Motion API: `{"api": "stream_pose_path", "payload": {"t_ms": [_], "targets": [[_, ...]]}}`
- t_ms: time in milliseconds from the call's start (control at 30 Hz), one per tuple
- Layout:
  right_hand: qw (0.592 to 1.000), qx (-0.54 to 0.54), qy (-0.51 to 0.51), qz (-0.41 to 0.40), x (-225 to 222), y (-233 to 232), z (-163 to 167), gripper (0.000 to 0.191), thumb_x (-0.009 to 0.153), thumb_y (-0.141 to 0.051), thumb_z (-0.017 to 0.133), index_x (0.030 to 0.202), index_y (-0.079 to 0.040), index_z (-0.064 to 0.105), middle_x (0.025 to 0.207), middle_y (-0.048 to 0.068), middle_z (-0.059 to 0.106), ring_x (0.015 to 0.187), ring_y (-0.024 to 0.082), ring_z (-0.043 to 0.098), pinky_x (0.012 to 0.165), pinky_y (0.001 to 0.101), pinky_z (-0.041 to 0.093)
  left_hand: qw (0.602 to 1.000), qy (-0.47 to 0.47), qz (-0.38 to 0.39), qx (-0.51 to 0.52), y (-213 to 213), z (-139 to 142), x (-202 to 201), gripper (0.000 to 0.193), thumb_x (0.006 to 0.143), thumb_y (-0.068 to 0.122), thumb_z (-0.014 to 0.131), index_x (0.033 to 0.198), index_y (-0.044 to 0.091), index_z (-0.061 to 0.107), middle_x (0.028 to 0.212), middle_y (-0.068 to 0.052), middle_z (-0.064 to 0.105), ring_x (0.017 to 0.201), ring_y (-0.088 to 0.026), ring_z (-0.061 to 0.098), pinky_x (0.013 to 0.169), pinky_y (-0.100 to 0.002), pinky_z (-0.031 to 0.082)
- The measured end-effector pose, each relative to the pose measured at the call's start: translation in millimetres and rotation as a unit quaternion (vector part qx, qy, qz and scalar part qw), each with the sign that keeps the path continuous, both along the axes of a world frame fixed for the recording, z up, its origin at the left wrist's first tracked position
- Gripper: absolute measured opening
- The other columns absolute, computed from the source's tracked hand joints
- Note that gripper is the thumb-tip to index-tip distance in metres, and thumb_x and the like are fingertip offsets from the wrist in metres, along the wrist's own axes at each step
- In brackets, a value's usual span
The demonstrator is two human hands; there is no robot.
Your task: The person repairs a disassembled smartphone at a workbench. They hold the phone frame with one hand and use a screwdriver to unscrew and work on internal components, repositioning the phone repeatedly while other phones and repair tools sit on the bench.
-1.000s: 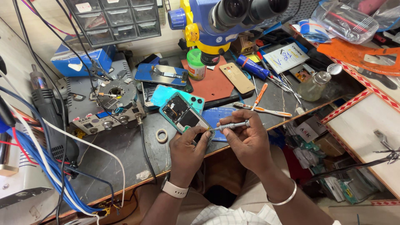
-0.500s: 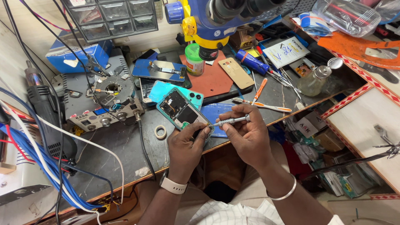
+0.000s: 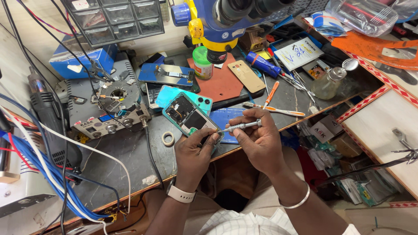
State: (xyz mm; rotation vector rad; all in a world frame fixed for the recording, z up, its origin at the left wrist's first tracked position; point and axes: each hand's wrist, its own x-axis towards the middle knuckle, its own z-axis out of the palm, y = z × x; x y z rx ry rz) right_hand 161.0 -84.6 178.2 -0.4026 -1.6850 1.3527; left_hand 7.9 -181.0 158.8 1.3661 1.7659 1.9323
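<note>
At the bench's far left corner sits a blue rectangular box (image 3: 80, 61) with a white label on its front, and above it a grey cabinet of small clear drawers (image 3: 117, 19), one of them tagged with a white sticker. In front of the box stands a grey soldering station (image 3: 104, 109). A small roll of tape (image 3: 168, 138) lies flat near the front edge.

The person's left hand (image 3: 196, 150) grips the lower end of an opened teal phone (image 3: 189, 117), fingers clamped around its edge, and holds it tilted just above the front edge of the bench, with its circuit board showing. The right hand (image 3: 259, 141) has its fingers pinched together on a slim metal screwdriver (image 3: 241, 126), whose tip touches the phone's lower corner.

Behind the phone lie a red-brown mat (image 3: 220, 82) and a green-capped round jar (image 3: 202, 63) under the blue and yellow microscope (image 3: 217, 21). Farther right, toward the back edge, a white card with blue markings (image 3: 298, 53) lies tilted beside a blue cylindrical tool (image 3: 260, 64). A clear glass bottle (image 3: 326, 82) stands near the right edge, and small white boxes (image 3: 321, 130) sit below the bench there.
</note>
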Motion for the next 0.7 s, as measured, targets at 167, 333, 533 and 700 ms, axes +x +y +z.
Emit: {"api": "stream_pose_path", "payload": {"t_ms": [167,333,533,700], "targets": [[1.0,0.008,0.004,-0.003,-0.4,0.8,0.4,0.041,0.096,0.009,0.06,0.129,-0.003,0.04,0.119,0.019,0.068,0.112,0.019,0.07,0.095,0.0301,0.06,1.0,-0.011,-0.005,-0.01,0.3,-1.6,-0.5,0.014,0.087,0.018,0.082,0.096,0.009,0.08,0.07,-0.001,0.071,0.057,-0.009,0.056,0.053,-0.026,0.044],[1.0,0.0,-0.007,0.005,-0.7,1.8,1.5,0.041,0.096,0.009,0.061,0.129,-0.003,0.04,0.119,0.019,0.069,0.108,0.019,0.07,0.093,0.0297,0.06,1.0,-0.009,0.0,-0.011,1.0,-3.2,-1.0,0.014,0.087,0.018,0.083,0.097,0.008,0.081,0.067,-0.003,0.069,0.057,-0.009,0.056,0.054,-0.025,0.044],[1.0,0.019,0.005,-0.006,-1.7,1.0,2.4,0.04,0.097,0.008,0.06,0.13,-0.004,0.04,0.119,0.018,0.068,0.113,0.018,0.07,0.095,0.0298,0.061,1.0,-0.003,0.003,0.002,1.0,-4.1,-1.5,0.015,0.087,0.019,0.082,0.097,0.009,0.08,0.076,-0.002,0.075,0.064,-0.009,0.063,0.059,-0.025,0.049],[1.0,0.016,-0.011,-0.004,-0.3,2.4,2.4,0.041,0.096,0.008,0.062,0.129,-0.003,0.041,0.119,0.018,0.069,0.109,0.018,0.07,0.092,0.0294,0.06,1.0,-0.01,0.002,-0.008,1.1,-4.9,-1.3,0.016,0.086,0.019,0.082,0.099,0.009,0.08,0.076,-0.002,0.075,0.064,-0.009,0.063,0.059,-0.025,0.049]]}}
